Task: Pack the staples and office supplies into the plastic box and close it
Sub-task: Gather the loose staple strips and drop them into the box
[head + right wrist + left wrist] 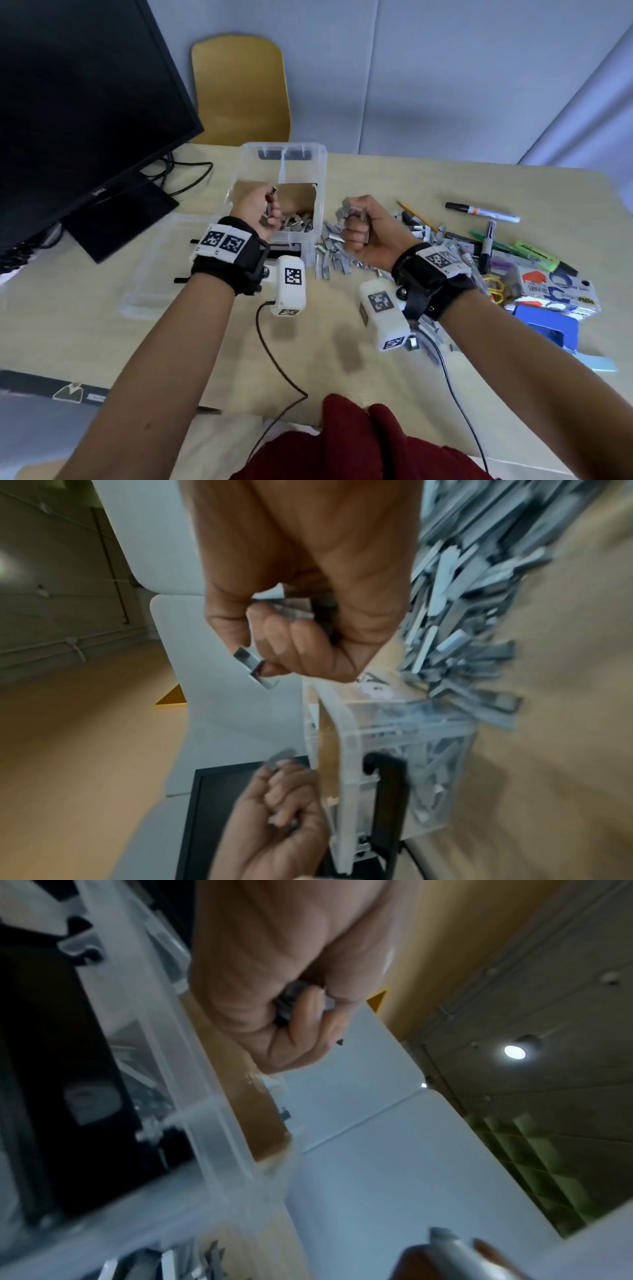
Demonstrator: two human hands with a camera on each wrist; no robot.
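Now both fists clutch staple strips: left hand (262,212) over the plastic box (317,192), right hand (363,228) above the table's staple pile (337,255). Best release low inside, avoiding spills.

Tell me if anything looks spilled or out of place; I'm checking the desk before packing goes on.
Yes: staples lie strewn loose over the table beside the plastic box, which is open. Markers and other supplies lie jumbled further right.
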